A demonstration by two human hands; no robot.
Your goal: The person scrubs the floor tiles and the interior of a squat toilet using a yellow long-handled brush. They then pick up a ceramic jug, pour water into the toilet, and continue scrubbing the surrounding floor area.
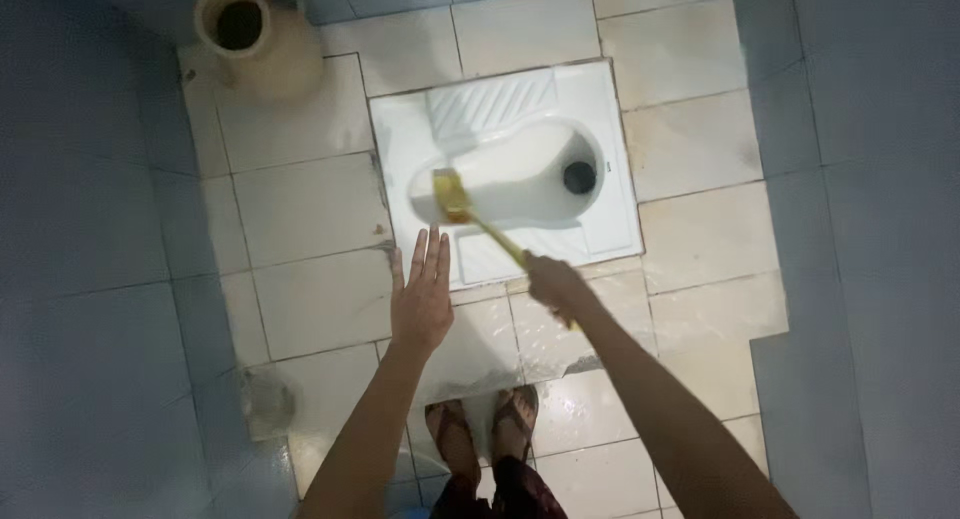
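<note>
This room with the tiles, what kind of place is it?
It looks like a small bathroom. A white squat toilet is set into the tiled floor, a water jug stands in the corner, and the right hand holds a yellow brush in the bowl.

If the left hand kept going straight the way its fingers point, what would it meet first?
Probably the yellow brush head in the white squat toilet; the open left hand points at it, though depth is unclear.

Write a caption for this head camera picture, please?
Right hand scrubs a white ceramic squat toilet with a yellow long-handled brush; left hand open.
</note>
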